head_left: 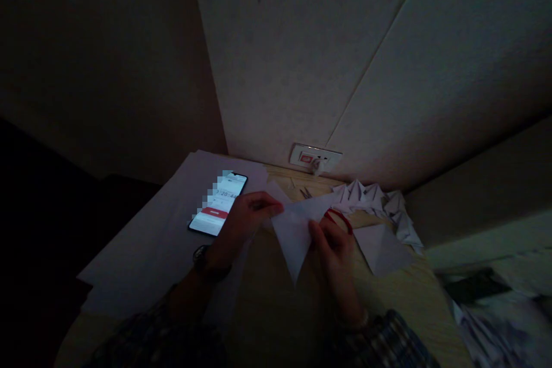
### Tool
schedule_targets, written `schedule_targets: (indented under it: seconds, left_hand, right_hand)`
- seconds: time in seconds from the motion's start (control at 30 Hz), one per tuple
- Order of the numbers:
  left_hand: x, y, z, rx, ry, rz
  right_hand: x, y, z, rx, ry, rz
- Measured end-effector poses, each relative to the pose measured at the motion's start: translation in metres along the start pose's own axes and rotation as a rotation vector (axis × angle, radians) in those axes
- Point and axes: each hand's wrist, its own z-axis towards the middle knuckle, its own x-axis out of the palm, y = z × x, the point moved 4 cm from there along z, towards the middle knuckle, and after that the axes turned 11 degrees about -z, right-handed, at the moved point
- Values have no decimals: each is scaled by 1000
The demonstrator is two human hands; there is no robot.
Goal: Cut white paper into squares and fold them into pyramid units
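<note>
A white sheet of paper (296, 231), folded into a triangle with its point toward me, is held up between both hands over the table. My left hand (248, 213) pinches its upper left corner between thumb and fingers. Along the right edge, my right hand (334, 241) grips the paper with the thumb in front; its other fingers are partly hidden. Just behind the right hand lie scissors with red handles (342, 219), their blades partly covered by the paper.
Left on the wooden table (414, 310) are large white sheets (146, 241) with a lit phone (219, 204) on top. Folded paper pieces (366, 195) line the back right, near a square paper (382, 247). A wall socket (314, 157) with a plug sits behind. The scene is dim.
</note>
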Motion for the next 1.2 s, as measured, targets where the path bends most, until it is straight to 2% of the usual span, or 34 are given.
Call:
schedule_targets:
  seconds: [0.23,0.37,0.47,0.53,0.6,0.67,0.77,0.87,0.97,1.03,1.1,1.2]
  left_hand:
    - [4,-7,-3,43,61,103]
    - [7,-7,-3,50,98,145]
    - [6,-7,-3,78,99,177]
    - [4,-9,-3,145,74,251]
    - [4,-13,-6,281,39,382]
    - [9,-18,-13,487,40,525]
    - [22,-21,-26,769,119,662]
    - [31,-18,-35,881,205,715]
    - [31,-18,-36,903,221,711]
    - [28,-19,-34,872,198,694]
    - [23,-22,-30,807,158,672]
    - [16,-25,-23,676,75,589]
  right_hand:
    - [9,-6,3,106,38,234]
    - [6,-16,7,184,-40,332]
    - [-6,-18,9,163,-134,296]
    - [-16,-14,9,136,-221,279]
    - [-25,-5,7,22,-321,139]
    - [-27,9,3,-184,-383,-135]
    - [-14,25,-6,-446,-360,-496]
    - [-2,30,-13,-537,-344,-638]
    - [0,29,-13,-528,-317,-662]
    - [-7,24,-8,-505,-301,-647]
    - [-21,15,0,-419,-339,-617]
    - [-43,-2,10,-240,-496,-451]
